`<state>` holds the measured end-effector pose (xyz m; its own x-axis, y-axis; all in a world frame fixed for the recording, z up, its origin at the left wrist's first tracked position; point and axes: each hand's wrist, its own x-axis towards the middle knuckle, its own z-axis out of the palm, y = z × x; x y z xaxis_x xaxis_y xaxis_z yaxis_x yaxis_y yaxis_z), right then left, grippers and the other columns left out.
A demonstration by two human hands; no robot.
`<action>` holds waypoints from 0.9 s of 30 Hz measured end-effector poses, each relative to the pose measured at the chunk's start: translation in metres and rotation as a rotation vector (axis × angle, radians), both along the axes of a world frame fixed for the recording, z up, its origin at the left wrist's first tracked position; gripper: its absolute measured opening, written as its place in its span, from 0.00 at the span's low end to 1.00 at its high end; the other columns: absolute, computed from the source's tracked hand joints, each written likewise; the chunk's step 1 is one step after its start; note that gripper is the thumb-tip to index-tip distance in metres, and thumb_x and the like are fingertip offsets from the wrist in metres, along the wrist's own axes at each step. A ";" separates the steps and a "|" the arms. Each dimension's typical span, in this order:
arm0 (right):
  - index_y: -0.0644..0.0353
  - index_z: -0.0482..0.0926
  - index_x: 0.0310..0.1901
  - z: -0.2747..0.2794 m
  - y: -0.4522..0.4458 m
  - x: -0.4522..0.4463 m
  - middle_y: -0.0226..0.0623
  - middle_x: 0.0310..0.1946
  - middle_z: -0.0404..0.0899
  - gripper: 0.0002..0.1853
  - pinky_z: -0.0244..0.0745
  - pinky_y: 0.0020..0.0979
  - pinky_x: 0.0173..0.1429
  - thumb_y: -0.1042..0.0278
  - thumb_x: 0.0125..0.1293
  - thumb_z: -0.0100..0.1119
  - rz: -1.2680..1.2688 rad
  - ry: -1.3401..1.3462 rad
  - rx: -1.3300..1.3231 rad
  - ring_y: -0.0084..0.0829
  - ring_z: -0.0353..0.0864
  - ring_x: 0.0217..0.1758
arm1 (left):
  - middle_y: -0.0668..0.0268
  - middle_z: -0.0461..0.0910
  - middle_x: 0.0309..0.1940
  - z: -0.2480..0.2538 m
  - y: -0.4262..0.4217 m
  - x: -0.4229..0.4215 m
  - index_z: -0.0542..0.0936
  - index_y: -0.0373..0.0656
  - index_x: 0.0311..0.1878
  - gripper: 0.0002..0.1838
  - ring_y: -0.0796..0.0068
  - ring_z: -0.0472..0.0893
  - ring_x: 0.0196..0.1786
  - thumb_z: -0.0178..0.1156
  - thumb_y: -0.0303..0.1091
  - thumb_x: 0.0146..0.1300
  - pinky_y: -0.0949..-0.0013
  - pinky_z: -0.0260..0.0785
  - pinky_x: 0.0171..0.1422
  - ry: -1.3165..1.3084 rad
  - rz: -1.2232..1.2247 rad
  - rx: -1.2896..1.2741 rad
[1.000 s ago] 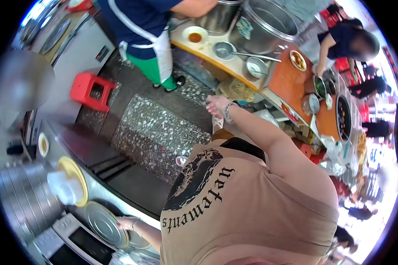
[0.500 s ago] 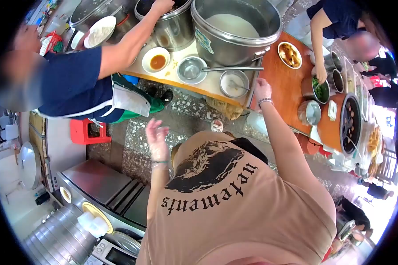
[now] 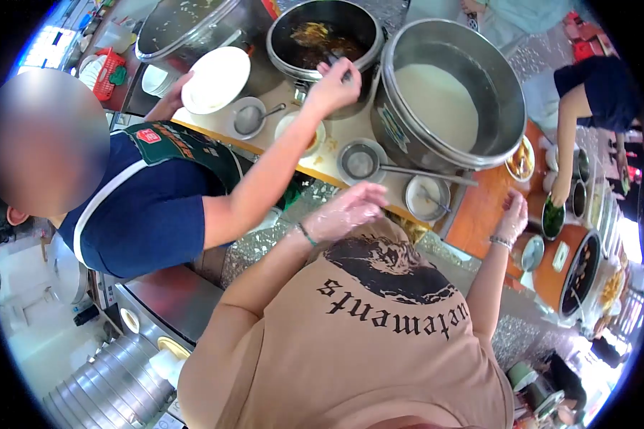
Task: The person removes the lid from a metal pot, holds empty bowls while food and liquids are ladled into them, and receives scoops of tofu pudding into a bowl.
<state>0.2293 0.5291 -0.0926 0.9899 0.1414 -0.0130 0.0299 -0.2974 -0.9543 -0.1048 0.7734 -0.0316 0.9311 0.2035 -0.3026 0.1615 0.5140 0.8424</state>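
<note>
My left hand (image 3: 347,213), in a clear plastic glove, is raised in front of my chest with its fingers stretched out and nothing in them. Beyond it, on the counter, are a long-handled metal ladle (image 3: 429,174) resting over a bowl and a bowl of white liquid (image 3: 427,199) with a spoon in it. My right hand (image 3: 511,217), also gloved, hovers by the orange-brown tabletop (image 3: 476,218). Its fingers are loosely bent and apart, and I see nothing held. Nearest to it are a metal pot (image 3: 528,252) and an oval dish of brown-sauced food (image 3: 521,159).
At the left, a co-worker (image 3: 150,207) holds a white plate (image 3: 216,80) and reaches to a pot of dark food (image 3: 315,39). A large pot of white liquid (image 3: 436,107) stands ahead. Another person's arm (image 3: 569,143) reaches to a pot of greens (image 3: 553,218) at the right.
My view has shifted leftward. My left hand has come forward and inward in front of my chest. The left co-worker is closer, now holding the white plate over the counter.
</note>
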 end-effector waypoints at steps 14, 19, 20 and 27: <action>0.63 0.79 0.39 0.099 0.180 -0.051 0.35 0.34 0.78 0.07 0.69 0.26 0.48 0.74 0.65 0.50 0.867 -0.376 0.060 0.24 0.75 0.40 | 0.57 0.70 0.57 0.173 0.056 -0.016 0.62 0.38 0.64 0.28 0.65 0.77 0.49 0.54 0.36 0.63 0.65 0.73 0.52 -0.451 0.607 0.195; 0.64 0.79 0.39 0.080 0.189 -0.059 0.35 0.35 0.80 0.08 0.70 0.27 0.48 0.73 0.65 0.51 0.964 -0.352 0.017 0.25 0.77 0.40 | 0.45 0.73 0.49 0.215 0.029 -0.119 0.62 0.31 0.62 0.32 0.61 0.80 0.41 0.54 0.47 0.63 0.64 0.78 0.44 -0.585 0.531 0.525; 0.64 0.79 0.39 0.082 0.188 -0.066 0.35 0.35 0.80 0.08 0.70 0.27 0.48 0.73 0.65 0.51 1.004 -0.356 0.023 0.25 0.77 0.40 | 0.45 0.74 0.46 0.220 0.023 -0.143 0.62 0.31 0.62 0.33 0.61 0.81 0.39 0.54 0.48 0.63 0.64 0.78 0.42 -0.663 0.528 0.601; 0.65 0.79 0.38 0.107 0.178 -0.133 0.36 0.33 0.80 0.08 0.72 0.27 0.44 0.72 0.64 0.52 1.643 0.054 -0.083 0.29 0.77 0.37 | 0.58 0.67 0.44 0.239 -0.015 -0.285 0.66 0.35 0.57 0.25 0.72 0.63 0.36 0.54 0.42 0.63 0.72 0.60 0.33 -0.680 1.116 0.634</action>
<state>0.0968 0.7071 0.0145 -0.2128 0.9718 -0.1011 0.3147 -0.0298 -0.9487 -0.3899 0.7589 0.2070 0.1257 0.8331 0.5386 -0.5808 -0.3784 0.7208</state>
